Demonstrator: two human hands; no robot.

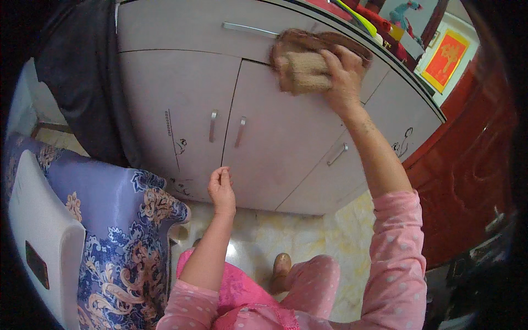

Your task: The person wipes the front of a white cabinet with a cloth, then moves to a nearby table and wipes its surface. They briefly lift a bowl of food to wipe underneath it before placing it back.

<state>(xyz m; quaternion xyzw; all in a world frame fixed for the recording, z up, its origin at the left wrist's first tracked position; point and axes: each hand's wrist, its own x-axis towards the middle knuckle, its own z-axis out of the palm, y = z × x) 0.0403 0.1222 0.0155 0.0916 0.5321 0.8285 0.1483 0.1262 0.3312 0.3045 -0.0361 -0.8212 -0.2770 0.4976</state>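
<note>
A brown and tan cloth (309,68), blurred by motion, lies under my right hand (344,76), which presses it against the top drawer front of a pale cabinet (177,29). The cloth covers one end of the drawer's metal handle (249,29). Lower down, my left hand (221,185) hangs in front of the cabinet doors with its fingers curled and nothing seen in it. Just above it are two upright metal door handles (213,126). Black flower drawings mark the outer doors.
A blue patterned sofa cover (123,231) with a white cushion-like object (49,222) is at the left. Dark fabric (90,90) drapes beside the cabinet. Various items crowd the cabinet top (412,78). A glossy red-brown surface (458,165) stands at the right.
</note>
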